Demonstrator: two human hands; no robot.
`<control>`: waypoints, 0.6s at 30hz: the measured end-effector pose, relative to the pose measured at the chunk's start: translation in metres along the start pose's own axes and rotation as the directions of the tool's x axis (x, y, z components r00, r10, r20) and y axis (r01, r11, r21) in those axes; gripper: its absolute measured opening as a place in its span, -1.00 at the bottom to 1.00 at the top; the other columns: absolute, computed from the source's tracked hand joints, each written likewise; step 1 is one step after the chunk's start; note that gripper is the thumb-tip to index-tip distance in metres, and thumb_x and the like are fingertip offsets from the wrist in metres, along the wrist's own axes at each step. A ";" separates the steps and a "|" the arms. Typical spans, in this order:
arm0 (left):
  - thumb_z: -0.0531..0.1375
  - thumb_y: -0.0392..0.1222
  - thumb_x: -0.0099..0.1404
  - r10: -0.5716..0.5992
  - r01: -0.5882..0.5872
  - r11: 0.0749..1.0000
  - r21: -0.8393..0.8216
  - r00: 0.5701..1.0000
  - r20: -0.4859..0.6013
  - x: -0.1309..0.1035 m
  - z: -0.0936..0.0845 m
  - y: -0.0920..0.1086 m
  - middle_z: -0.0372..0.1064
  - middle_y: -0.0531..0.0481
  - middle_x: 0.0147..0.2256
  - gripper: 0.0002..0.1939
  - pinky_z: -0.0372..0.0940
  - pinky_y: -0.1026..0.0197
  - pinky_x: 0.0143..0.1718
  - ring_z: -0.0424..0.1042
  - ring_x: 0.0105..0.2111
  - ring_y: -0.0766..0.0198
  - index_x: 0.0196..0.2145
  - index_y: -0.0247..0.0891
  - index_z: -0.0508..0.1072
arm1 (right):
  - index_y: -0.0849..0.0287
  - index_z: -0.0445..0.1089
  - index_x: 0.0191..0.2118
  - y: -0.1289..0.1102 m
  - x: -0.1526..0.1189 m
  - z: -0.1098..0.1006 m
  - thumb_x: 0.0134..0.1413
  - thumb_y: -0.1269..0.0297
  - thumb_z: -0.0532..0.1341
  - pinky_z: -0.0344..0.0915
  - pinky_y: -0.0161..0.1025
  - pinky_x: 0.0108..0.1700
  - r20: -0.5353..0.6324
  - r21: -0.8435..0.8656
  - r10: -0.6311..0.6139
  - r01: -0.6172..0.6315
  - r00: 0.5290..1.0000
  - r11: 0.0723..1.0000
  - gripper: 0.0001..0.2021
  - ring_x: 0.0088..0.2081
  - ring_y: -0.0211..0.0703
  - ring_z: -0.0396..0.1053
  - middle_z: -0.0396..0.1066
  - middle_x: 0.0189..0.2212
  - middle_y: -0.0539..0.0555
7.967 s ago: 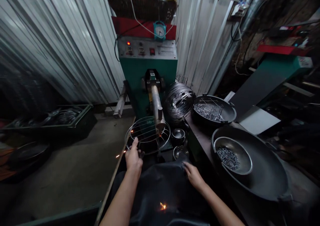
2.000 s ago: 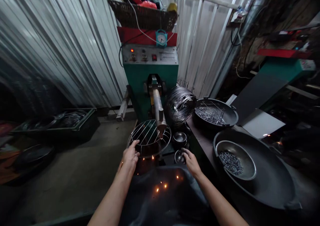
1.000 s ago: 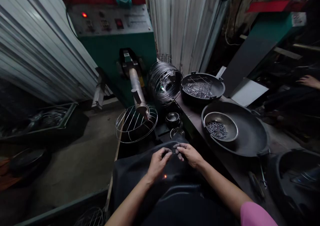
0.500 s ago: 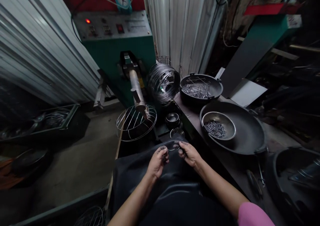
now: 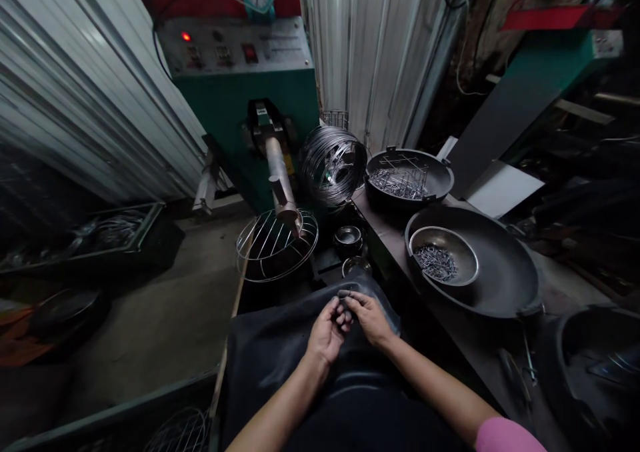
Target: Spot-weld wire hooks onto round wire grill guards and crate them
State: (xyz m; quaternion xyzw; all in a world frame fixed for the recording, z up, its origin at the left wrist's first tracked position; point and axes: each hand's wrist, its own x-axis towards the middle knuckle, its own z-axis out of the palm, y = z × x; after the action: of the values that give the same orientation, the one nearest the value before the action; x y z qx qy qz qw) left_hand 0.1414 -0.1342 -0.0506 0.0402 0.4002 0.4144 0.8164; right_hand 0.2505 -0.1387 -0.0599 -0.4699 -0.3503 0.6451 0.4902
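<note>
Over the black apron (image 5: pixel 280 352), my left hand (image 5: pixel 329 331) and my right hand (image 5: pixel 369 317) meet with closed, pinching fingers. Between the fingertips shows a sliver of thin wire (image 5: pixel 345 297), mostly hidden by the fingers; its full shape cannot be made out. The fingertips are darkened. Just beyond the hands lies a small metal bowl (image 5: pixel 357 265), with another small round dish (image 5: pixel 348 235) behind it. Ahead to the left, a round wire rack (image 5: pixel 260 279) hangs under the machine's metal arm (image 5: pixel 278 172).
A green machine (image 5: pixel 215 112) with a lit red lamp stands ahead. Beside it sits a wire coil (image 5: pixel 333 165). On the right, a pan (image 5: pixel 440 172) holds wire pieces, and a wide pan (image 5: pixel 505 265) holds a bowl (image 5: pixel 470 252) of short metal pieces. A green bin (image 5: pixel 150 229) stands left.
My hands have come together from a small gap, the fingertips now touching or overlapping. The thin wire arc that spanned the gap is now mostly covered. The view has shifted slightly.
</note>
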 end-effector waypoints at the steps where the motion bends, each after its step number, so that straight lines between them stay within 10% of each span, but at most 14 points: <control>1: 0.28 -0.09 -0.01 -0.002 0.002 1.000 -0.002 1.000 -0.006 0.000 0.000 -0.003 -0.04 0.17 -0.71 -0.66 0.01 0.39 -0.64 0.13 -0.65 0.45 -0.61 -0.27 0.17 | 0.17 0.45 -0.29 0.000 0.000 0.002 -0.12 0.10 0.25 0.17 -0.37 -0.56 -0.015 0.005 0.003 -0.003 1.000 1.000 -0.71 -0.60 -0.30 0.28 0.38 -0.60 -0.03; 10: 0.32 -0.17 -0.15 0.140 -0.114 0.978 0.176 0.979 -0.145 -0.002 -0.020 0.007 0.21 0.13 -0.54 -0.65 0.00 0.36 -0.62 0.14 -0.64 0.47 -0.37 -0.26 0.33 | 0.21 0.46 -0.35 -0.018 0.013 -0.021 -0.24 0.16 0.35 0.16 -0.40 -0.58 -0.127 0.151 0.022 -0.003 0.992 0.989 -0.72 -0.59 -0.38 0.25 0.44 -0.44 0.05; 14: 0.29 -0.15 -0.13 0.486 -0.424 0.874 0.238 0.738 -0.468 -0.004 -0.050 0.076 0.24 0.11 -0.49 -0.65 0.08 0.32 -0.55 0.23 -0.57 0.42 -0.34 -0.21 0.30 | 0.22 0.45 -0.35 -0.022 0.025 -0.054 -0.36 0.20 0.41 0.23 -0.38 -0.57 -0.240 0.147 0.078 -0.043 0.968 0.988 -0.66 -0.57 -0.35 0.29 0.42 -0.48 0.05; 18: 0.18 -0.04 0.04 0.693 -0.463 0.719 0.518 0.542 -0.476 -0.005 -0.064 0.169 0.29 0.08 -0.33 -0.68 0.11 0.30 -0.45 0.29 -0.38 0.34 -0.23 -0.13 0.28 | 0.23 0.43 -0.31 -0.006 0.033 -0.071 -0.33 0.18 0.38 0.28 -0.35 -0.55 -0.283 0.050 0.060 -0.047 0.957 0.998 -0.64 -0.55 -0.29 0.34 0.40 -0.53 0.03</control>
State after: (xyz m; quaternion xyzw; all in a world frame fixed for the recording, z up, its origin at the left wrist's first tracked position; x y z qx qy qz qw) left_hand -0.0134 -0.0438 -0.0239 0.1643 0.6798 0.5775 0.4212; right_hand 0.3167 -0.1064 -0.0851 -0.5563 -0.2495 0.5914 0.5278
